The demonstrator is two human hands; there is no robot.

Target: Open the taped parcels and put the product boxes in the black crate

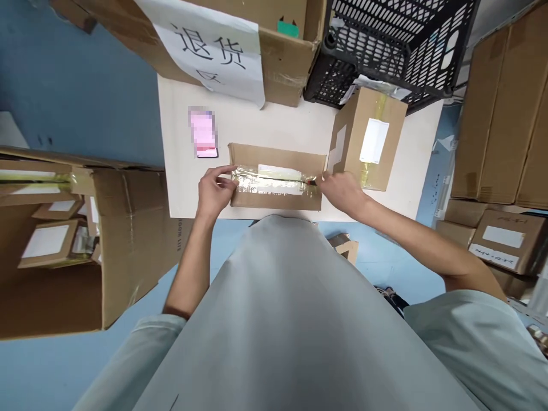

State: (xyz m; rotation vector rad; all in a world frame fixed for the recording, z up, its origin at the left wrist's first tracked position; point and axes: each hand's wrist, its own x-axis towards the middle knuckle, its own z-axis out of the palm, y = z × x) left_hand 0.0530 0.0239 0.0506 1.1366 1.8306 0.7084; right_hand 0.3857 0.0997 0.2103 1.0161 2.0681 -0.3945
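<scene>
At the near side of 1 table point(278, 125), 1 taped box point(277, 178) has its long axis left to right, the left hand point(215, 194) touching it, thumb and forefinger apart, the right hand point(343, 190) closed on 1 mostly hidden tool point(312, 182).

Phone point(203, 131): display pixelated, unreadable. Black crate point(406, 60): cropped by upper edge. Object point(312, 182) in right hand point(343, 192): mostly concealed.

White sheet point(235, 48) on lg. carton point(285, 71): "退货区". L-side box point(141, 245), vert. txt, partly legible: "OOM LIFE".
</scene>
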